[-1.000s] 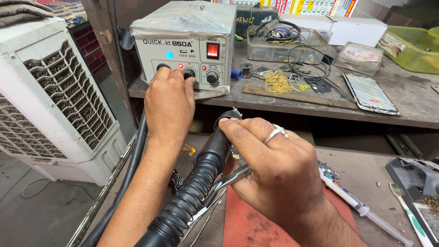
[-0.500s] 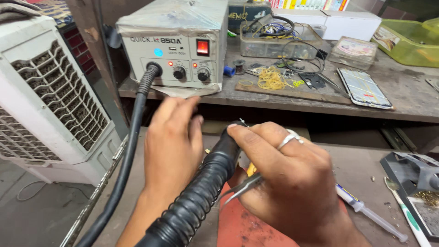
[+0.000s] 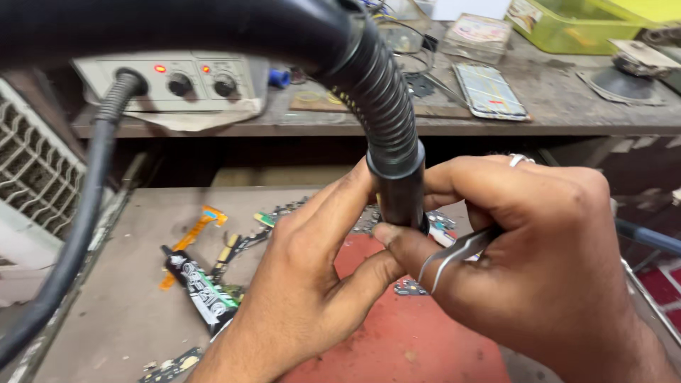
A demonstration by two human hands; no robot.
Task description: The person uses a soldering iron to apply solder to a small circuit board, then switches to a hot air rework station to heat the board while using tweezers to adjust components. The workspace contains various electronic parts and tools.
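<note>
My left hand and my right hand both grip the black hot-air tool handle over a red mat. The handle points downward, and its ribbed black hose arches up and left across the top of the view. My right hand also holds metal tweezers against the palm; a ring sits on one finger. My left fingers pinch the handle's lower end, whose tip is hidden behind the hands. The grey rework station with two knobs and red lights stands on the shelf behind.
A black glue tube, an orange flex cable and small circuit parts lie on the lower bench. A phone lies on the shelf, a green tray at the back right, a white air cooler at the left.
My left hand left the station knobs and came to the tool handle. The handle swung from lying slanted to pointing down, and the view moved closer and lower.
</note>
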